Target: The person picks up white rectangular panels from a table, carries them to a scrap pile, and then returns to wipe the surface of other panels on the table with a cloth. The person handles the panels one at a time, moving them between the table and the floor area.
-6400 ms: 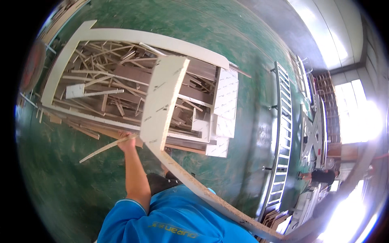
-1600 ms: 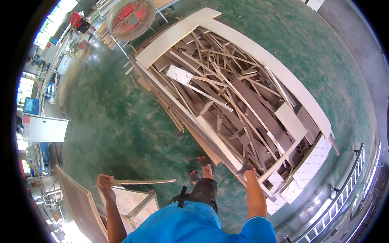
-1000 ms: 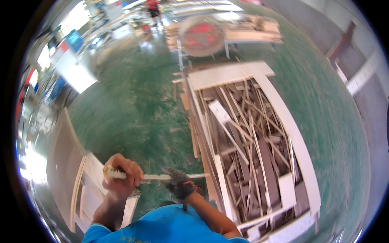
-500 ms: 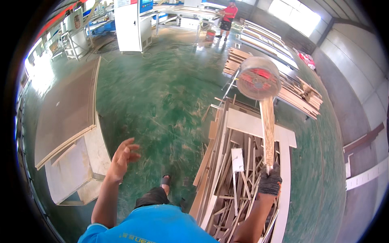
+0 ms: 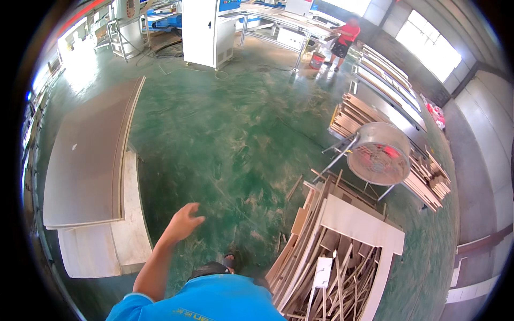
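Observation:
My bare left hand point(image 5: 184, 220) hovers over the green floor point(image 5: 230, 144), its fingers loosely bent and apart, with nothing in them. My right hand and forearm are out of sight. In front of me on the right stands a bin of board panels point(image 5: 369, 219), filled with thin wood offcuts point(image 5: 348, 278). A small white piece point(image 5: 322, 272) lies on top of the offcuts. Left of my left hand is a stack of large brown-grey boards point(image 5: 88, 155), with paler panels point(image 5: 131, 214) showing beneath it.
A round drum fan point(image 5: 380, 155) on metal legs stands behind the bin. Wood strips lie stacked point(image 5: 358, 115) beside it. Farther off, a person in a red top point(image 5: 345, 40) stands at a long machine table point(image 5: 278, 13). A white cabinet point(image 5: 203, 35) stands left of that table.
My right hand, gloved and holding a long wooden strip over the bin, has left the view along with the strip. The view has shifted, and my left hand is a little farther right.

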Demonstrator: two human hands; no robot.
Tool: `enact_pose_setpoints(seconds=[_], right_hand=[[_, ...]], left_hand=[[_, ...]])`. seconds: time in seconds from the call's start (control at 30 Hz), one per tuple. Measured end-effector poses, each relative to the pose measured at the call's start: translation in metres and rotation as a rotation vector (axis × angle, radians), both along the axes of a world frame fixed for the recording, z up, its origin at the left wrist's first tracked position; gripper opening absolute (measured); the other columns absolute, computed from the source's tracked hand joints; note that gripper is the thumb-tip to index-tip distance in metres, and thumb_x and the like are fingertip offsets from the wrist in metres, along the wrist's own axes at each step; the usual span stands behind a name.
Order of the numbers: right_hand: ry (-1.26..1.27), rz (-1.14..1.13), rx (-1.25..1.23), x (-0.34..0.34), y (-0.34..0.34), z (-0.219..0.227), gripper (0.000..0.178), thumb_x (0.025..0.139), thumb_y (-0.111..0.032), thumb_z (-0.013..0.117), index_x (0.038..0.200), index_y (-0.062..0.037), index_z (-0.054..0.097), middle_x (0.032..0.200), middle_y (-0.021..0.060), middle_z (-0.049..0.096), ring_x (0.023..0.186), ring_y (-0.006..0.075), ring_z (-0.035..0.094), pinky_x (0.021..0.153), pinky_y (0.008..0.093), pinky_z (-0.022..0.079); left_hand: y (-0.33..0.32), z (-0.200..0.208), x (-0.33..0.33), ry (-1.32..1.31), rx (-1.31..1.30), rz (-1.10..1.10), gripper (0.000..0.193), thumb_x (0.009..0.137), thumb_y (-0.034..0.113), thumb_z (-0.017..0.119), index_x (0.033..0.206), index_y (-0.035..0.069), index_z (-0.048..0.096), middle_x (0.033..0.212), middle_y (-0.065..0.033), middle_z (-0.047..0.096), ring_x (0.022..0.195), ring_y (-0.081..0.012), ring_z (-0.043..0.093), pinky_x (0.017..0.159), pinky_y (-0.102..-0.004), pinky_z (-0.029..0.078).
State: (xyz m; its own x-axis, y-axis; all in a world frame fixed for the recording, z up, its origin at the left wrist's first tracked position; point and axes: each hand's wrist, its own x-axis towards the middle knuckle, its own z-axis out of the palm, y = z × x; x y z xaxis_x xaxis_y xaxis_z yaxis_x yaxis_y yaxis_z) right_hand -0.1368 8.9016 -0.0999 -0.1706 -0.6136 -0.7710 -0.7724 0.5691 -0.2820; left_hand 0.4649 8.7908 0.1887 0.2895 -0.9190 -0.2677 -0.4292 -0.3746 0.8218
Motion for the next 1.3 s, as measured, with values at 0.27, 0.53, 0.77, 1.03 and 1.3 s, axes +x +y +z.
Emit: enact_pose_setpoints(seconds=[0.27,0.53,0.77,1.03,1.3], right_hand=[[-0.068,-0.197,0.107,0.023,-0.193,-0.038,0.032,0.092,-0.034,0.063,0.112,-0.0091,0.063,0.098,0.0149,0.067,0.082,0.0341,0.066,0.07,0.0457,0.054],[-0.061,-0.154,0.242,-0.079,-0.515,-0.182,0.029,0.094,-0.038,0.059,0.099,-0.0108,0.068,0.085,0.0115,0.069,0.07,0.033,0.066,0.06,0.0457,0.054],[0.123,0.625,-0.562,0.013,-0.968,-0.095,0.036,0.093,-0.043,0.058,0.103,-0.0118,0.073,0.111,0.0141,0.07,0.103,0.0339,0.066,0.088,0.0448,0.054],[-0.349,0.074,-0.207,0.145,-1.256,-0.049,0.033,0.093,-0.04,0.057,0.106,-0.0145,0.073,0.116,0.0122,0.069,0.107,0.0306,0.065,0.091,0.0431,0.053],[-0.179,-0.066,0.006,0.102,-1.388,-0.028,0.031,0.095,-0.037,0.055,0.112,-0.0165,0.072,0.12,0.0108,0.069,0.11,0.0282,0.066,0.092,0.0415,0.052]], left_hand=[[-0.302,-0.06,-0.015,0.151,0.044,-0.299,0.051,0.084,0.024,0.078,0.128,0.004,0.064,0.113,-0.0164,0.071,0.097,-0.0233,0.071,0.086,-0.0377,0.056],[-0.374,-0.323,0.095,-0.087,0.906,0.112,0.025,0.086,0.024,0.072,0.087,-0.001,0.072,0.08,-0.0188,0.068,0.074,-0.0339,0.068,0.066,-0.0479,0.053],[-0.395,-0.295,0.111,-0.636,0.946,-0.476,0.012,0.083,0.025,0.071,0.082,0.014,0.074,0.083,-0.0122,0.074,0.079,-0.0321,0.072,0.068,-0.0428,0.056],[-0.737,-0.364,0.078,-0.415,0.618,-0.314,0.025,0.082,0.015,0.059,0.103,0.017,0.072,0.095,-0.0162,0.072,0.097,-0.038,0.07,0.075,-0.0517,0.055],[-1.22,-0.258,0.132,-0.161,0.389,0.112,0.039,0.087,0.043,0.067,0.109,0.012,0.076,0.109,-0.0108,0.075,0.097,-0.0297,0.072,0.087,-0.0412,0.056]])
